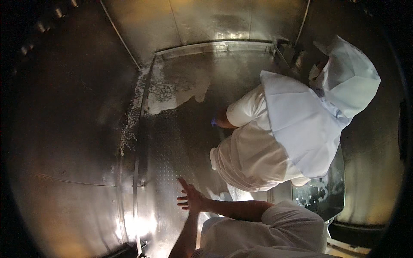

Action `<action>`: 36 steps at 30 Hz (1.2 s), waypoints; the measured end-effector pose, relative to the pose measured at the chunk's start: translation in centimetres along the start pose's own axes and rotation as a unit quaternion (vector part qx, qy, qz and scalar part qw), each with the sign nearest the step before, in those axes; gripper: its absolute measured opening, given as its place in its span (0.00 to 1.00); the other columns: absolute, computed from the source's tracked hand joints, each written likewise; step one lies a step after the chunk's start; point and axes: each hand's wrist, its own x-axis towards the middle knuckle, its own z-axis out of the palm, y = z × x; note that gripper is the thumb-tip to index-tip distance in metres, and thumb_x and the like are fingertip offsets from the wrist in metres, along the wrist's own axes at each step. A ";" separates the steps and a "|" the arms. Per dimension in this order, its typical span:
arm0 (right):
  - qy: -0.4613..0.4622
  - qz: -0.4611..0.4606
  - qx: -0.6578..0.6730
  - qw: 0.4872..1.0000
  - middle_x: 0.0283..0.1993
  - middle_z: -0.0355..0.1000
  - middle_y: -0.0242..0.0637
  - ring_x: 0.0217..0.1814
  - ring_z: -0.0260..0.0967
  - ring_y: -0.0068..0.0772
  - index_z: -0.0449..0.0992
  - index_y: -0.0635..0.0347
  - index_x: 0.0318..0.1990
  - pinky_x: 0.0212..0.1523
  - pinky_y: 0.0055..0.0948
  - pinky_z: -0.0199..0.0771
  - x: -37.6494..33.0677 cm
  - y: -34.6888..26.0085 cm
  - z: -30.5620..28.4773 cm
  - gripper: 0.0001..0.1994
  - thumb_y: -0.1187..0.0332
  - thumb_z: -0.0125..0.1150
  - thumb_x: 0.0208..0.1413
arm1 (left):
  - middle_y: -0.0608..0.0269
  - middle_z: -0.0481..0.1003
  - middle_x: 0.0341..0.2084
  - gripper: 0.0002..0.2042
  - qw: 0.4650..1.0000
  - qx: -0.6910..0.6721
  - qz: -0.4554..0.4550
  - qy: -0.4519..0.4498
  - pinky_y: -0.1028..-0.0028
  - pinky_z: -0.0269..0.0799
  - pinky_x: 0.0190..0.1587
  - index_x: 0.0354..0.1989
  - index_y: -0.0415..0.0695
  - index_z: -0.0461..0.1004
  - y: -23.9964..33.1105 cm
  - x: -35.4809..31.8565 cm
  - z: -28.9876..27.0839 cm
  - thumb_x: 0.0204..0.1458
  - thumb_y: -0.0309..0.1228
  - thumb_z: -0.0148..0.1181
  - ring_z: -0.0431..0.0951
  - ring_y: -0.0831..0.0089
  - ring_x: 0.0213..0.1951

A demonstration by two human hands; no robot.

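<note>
My left hand (pixel 186 188) and my right hand (pixel 189 202) cross over each other low in the picture, a little left of the middle. The left forearm rises from the lower edge, and the right arm comes across from a white short sleeve (pixel 292 221). Several fingers stick out to the left, spread apart, and another points up and away. No object shows in either hand. Where the hands overlap, part of each is hidden. Beyond them lies a wet, studded metal floor (pixel 167 159).
A co-worker (pixel 292 124) in a white hood and smock bends over at right, one arm reaching down, something blue at the hand. White foam (pixel 172 96) lies along the floor's far left. A dark tub (pixel 322 193) with foam stands at right. Metal walls (pixel 64 129) surround the space.
</note>
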 end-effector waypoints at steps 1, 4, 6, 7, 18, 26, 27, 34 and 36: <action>-0.010 -0.019 -0.023 1.000 0.70 0.59 0.41 0.67 0.62 0.49 0.52 0.45 0.72 0.60 0.56 0.67 0.1 0.0 -1.5 0.36 0.36 0.40 0.64 | 0.54 0.31 0.75 0.40 0.999 -0.029 -0.023 0.000 0.53 0.32 0.73 0.75 0.53 0.30 -0.6 -1.8 1.0 0.63 0.60 0.35 0.32 0.56 0.75; -0.080 -0.095 -0.121 0.985 0.77 0.46 0.41 0.75 0.50 0.52 0.45 0.42 0.75 0.71 0.57 0.48 0.9 1.9 -6.9 0.39 0.34 0.38 0.63 | 0.52 0.31 0.75 0.38 0.999 -0.037 -0.035 -0.009 0.55 0.31 0.74 0.75 0.51 0.32 -1.5 -4.6 1.4 0.65 0.58 0.34 0.32 0.57 0.75; -0.080 -0.136 -0.247 0.956 0.78 0.40 0.40 0.78 0.40 0.49 0.43 0.40 0.76 0.74 0.54 0.40 -0.1 4.8 -5.4 0.39 0.33 0.37 0.63 | 0.52 0.31 0.75 0.37 0.999 0.037 0.006 0.020 0.57 0.30 0.74 0.75 0.50 0.32 -3.0 -3.7 -2.2 0.65 0.57 0.34 0.31 0.58 0.75; -0.088 -0.149 -0.307 0.936 0.79 0.36 0.39 0.80 0.35 0.47 0.42 0.39 0.76 0.75 0.52 0.36 -0.9 7.1 -3.8 0.40 0.32 0.37 0.62 | 0.51 0.31 0.75 0.37 0.995 0.079 0.018 0.058 0.57 0.30 0.74 0.75 0.49 0.33 -3.9 -3.6 -5.1 0.66 0.56 0.33 0.31 0.59 0.75; -0.132 -0.078 -0.435 0.887 0.80 0.34 0.35 0.81 0.28 0.34 0.38 0.57 0.75 0.76 0.36 0.35 0.7 24.7 -4.5 0.35 0.45 0.32 0.70 | 0.55 0.37 0.73 0.36 0.978 -0.150 0.011 0.144 0.64 0.35 0.73 0.73 0.46 0.39 -0.7 -21.9 -14.5 0.66 0.56 0.36 0.39 0.64 0.74; -0.186 -0.038 -0.680 0.709 0.76 0.49 0.42 0.77 0.45 0.44 0.54 0.58 0.72 0.75 0.42 0.42 5.5 43.0 -10.1 0.39 0.35 0.31 0.66 | 0.58 0.73 0.52 0.26 0.875 -0.461 0.146 -0.001 0.65 0.61 0.60 0.56 0.46 0.70 -8.7 -38.4 -28.5 0.65 0.54 0.42 0.71 0.65 0.55; -0.157 0.014 -0.640 0.752 0.75 0.52 0.43 0.76 0.50 0.47 0.57 0.59 0.71 0.74 0.44 0.46 6.4 44.3 -9.4 0.40 0.35 0.32 0.65 | 0.57 0.73 0.55 0.27 0.900 -0.405 0.064 0.151 0.63 0.63 0.61 0.59 0.44 0.68 -5.5 -42.4 -28.4 0.65 0.54 0.43 0.72 0.63 0.56; -0.131 0.083 -0.962 0.224 0.53 0.75 0.51 0.55 0.72 0.56 0.78 0.58 0.51 0.55 0.47 0.70 10.6 43.5 -16.2 0.27 0.45 0.43 0.64 | 0.54 0.72 0.57 0.27 0.898 -0.114 -0.213 0.368 0.61 0.69 0.57 0.66 0.40 0.62 -21.8 -61.8 -46.8 0.64 0.45 0.50 0.74 0.59 0.56; -0.060 0.195 -0.967 0.155 0.48 0.77 0.51 0.48 0.75 0.50 0.78 0.61 0.49 0.50 0.44 0.71 12.0 37.8 -17.6 0.27 0.46 0.44 0.64 | 0.43 0.72 0.57 0.24 0.758 -0.101 -0.251 0.594 0.63 0.70 0.57 0.61 0.27 0.64 -31.8 -66.4 -49.8 0.61 0.33 0.51 0.74 0.57 0.57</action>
